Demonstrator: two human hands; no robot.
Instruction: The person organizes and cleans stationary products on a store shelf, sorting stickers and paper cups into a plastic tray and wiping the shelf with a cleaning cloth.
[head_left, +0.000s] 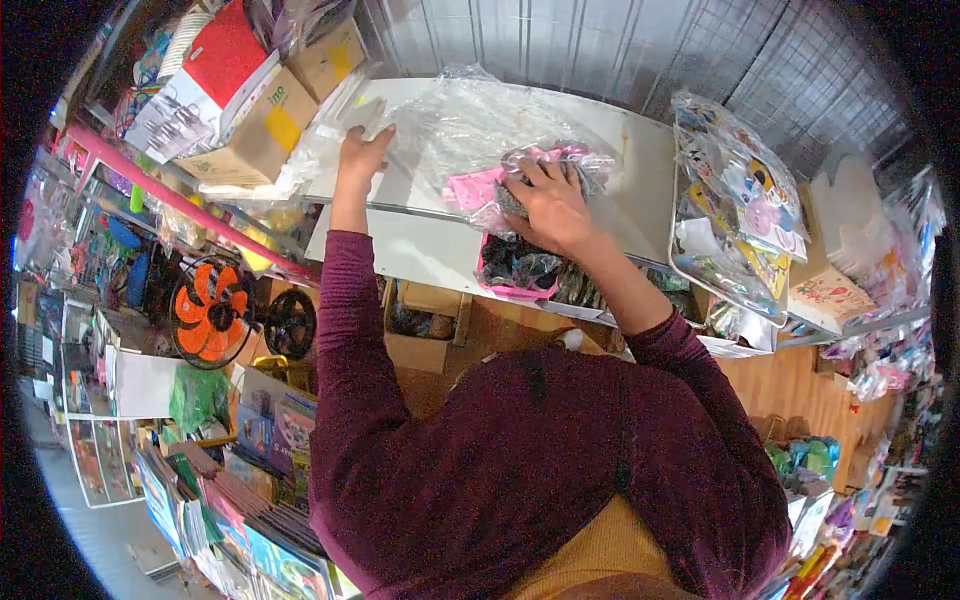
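My left hand (363, 160) reaches over the left part of a white shelf (638, 195), thumb and fingers apart, beside crumpled clear plastic (470, 125). My right hand (552, 205) lies with fingers spread on top of a bundle of pink and grey soft items (473, 190), partly wrapped in clear plastic. The palm hides part of the bundle. Just below it, on a lower level, a pink basket (520, 292) holds dark items in plastic.
Cardboard boxes (265, 130) stand at the left end, beside a pink rail (190, 208). To the right, a tray (725, 290) carries packaged colourful goods. An orange-bladed fan (210, 312) is at lower left. Corrugated metal (600, 50) backs the shelf.
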